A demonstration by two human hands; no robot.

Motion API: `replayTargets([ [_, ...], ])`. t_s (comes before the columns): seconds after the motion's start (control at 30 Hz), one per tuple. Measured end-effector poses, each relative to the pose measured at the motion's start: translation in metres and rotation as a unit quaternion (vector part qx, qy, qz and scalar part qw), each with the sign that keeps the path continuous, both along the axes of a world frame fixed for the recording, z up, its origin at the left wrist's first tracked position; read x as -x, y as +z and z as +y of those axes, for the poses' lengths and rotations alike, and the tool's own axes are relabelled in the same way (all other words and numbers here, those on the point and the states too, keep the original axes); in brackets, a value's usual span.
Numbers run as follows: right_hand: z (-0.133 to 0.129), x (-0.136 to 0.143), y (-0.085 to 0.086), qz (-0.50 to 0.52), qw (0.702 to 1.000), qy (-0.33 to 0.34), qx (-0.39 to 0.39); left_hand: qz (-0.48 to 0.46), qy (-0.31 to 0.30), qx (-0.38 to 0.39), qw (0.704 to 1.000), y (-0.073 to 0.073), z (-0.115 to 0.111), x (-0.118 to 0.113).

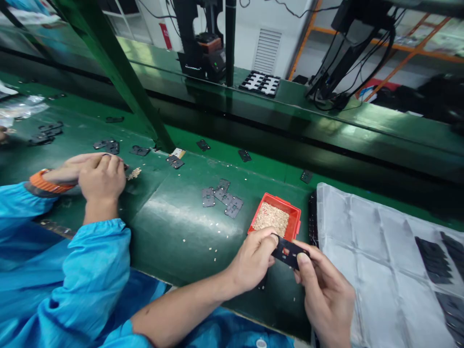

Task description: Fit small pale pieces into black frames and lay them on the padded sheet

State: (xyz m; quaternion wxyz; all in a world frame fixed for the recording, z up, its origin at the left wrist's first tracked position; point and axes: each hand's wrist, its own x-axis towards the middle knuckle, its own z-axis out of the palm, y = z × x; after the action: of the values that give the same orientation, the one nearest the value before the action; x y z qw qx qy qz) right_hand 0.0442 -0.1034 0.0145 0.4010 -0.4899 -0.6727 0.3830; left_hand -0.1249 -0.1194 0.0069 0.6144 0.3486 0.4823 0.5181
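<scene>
One camera, worn on the person's head, looks forward and down over the glossy green tabletop [166,237]. It sits fairly close to the person's hands, the bare left hand [252,258] and bare right hand [329,292], framed low and right of centre. A co-worker's loose blue sleeve [94,266] shows at lower left; beyond, the view reaches a white slatted vent [267,50] near the top.

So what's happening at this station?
The person's left hand and right hand hold a black part at its two ends, by a red bin of pale chips. More parts lie on the green table; a whitish tray at right holds others. At left, a co-worker's hands are together.
</scene>
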Motion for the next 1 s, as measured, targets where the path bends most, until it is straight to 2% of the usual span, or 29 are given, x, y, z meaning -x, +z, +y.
replayTargets([
  [0.07, 0.009, -0.006, 0.001, 0.049, 0.993, 0.028, 0.107, 0.071, -0.040, -0.025, 0.996, 0.003, 0.001, 0.009],
  [0.13, 0.014, -0.011, 0.001, 0.111, 0.977, 0.061, 0.170, 0.115, -0.061, -0.052, 0.990, 0.006, 0.001, 0.017],
  [0.27, 0.013, -0.017, -0.001, 0.203, 0.954, 0.115, 0.190, 0.093, -0.048, -0.050, 0.993, 0.008, -0.007, 0.021],
  [0.37, 0.006, -0.021, -0.002, 0.160, 0.960, 0.122, 0.194, 0.092, -0.033, -0.052, 0.994, 0.008, -0.013, 0.018],
  [0.47, 0.001, -0.022, -0.001, 0.130, 0.964, 0.114, 0.201, 0.131, -0.018, -0.086, 0.987, 0.010, -0.016, 0.014],
  [0.67, 0.005, -0.015, 0.003, 0.115, 0.978, 0.068, 0.159, 0.191, -0.001, -0.137, 0.972, 0.010, -0.013, 0.013],
  [0.8, 0.016, -0.011, 0.000, 0.055, 0.990, 0.060, 0.113, 0.211, 0.053, -0.151, 0.964, 0.009, -0.008, 0.015],
  [0.93, 0.037, -0.007, -0.006, -0.065, 0.996, 0.061, -0.005, 0.178, 0.092, -0.143, 0.969, 0.010, -0.003, 0.016],
  [1.0, 0.047, -0.003, -0.006, -0.086, 0.991, 0.074, -0.063, 0.166, 0.095, -0.141, 0.971, 0.010, -0.002, 0.016],
])
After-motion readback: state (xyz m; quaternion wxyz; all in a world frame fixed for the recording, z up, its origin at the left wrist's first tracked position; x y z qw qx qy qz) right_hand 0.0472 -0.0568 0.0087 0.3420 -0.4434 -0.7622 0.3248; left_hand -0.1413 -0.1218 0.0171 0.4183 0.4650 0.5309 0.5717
